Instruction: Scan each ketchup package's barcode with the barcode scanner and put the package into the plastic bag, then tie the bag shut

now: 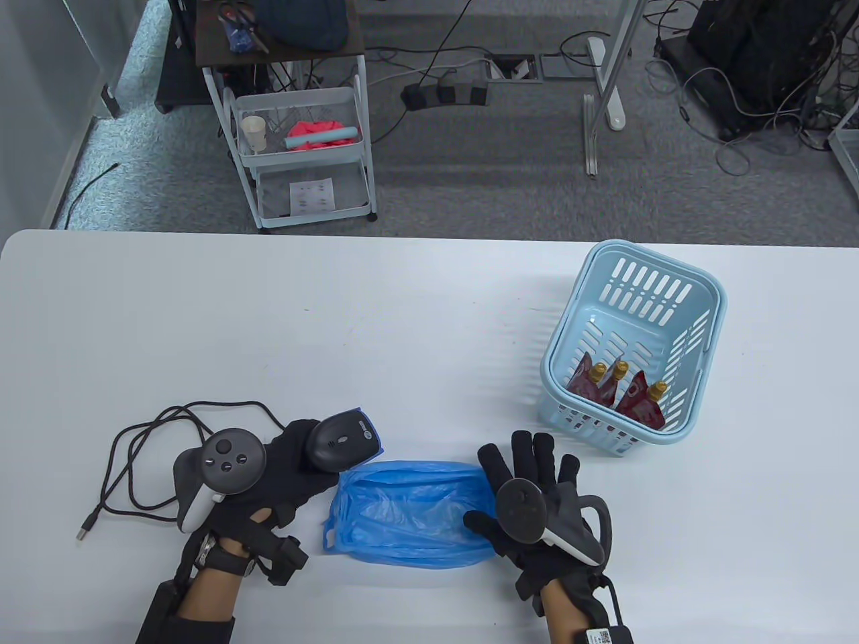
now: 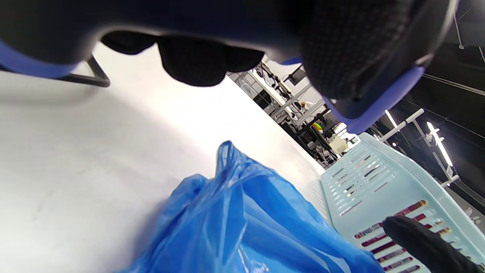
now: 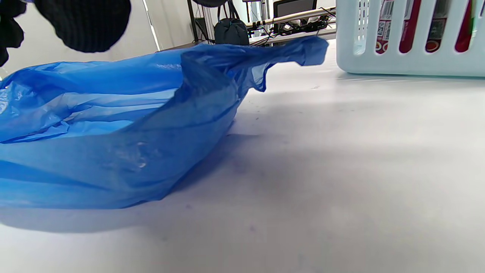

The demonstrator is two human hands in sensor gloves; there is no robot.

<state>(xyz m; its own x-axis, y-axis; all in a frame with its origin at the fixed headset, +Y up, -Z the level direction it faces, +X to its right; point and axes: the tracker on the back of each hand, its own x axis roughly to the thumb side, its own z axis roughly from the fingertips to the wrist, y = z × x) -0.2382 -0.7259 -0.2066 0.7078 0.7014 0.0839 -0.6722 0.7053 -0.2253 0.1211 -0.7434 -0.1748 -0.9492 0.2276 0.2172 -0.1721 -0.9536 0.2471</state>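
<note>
Crinkled blue plastic bag (image 1: 409, 513) lies flat; left grip (image 1: 282, 469) holds scanner (image 1: 342, 439), right (image 1: 537, 496) spread wide.

Both hands wear black knit sensor gloves. The left hand (image 1: 268, 483) carries a grey round tracker with buttons and a wrist strap; the right hand (image 1: 537, 510) bears a dark tracker with a white handle and a labelled wrist box.

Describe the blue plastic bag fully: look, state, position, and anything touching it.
The blue plastic bag is thin, translucent, crinkled film lying flattened and apparently empty on the white table, handle loop at its left. It sits between the hands: the right hand rests at its right edge, and the left hand holding the barcode scanner is at its upper left.
</note>
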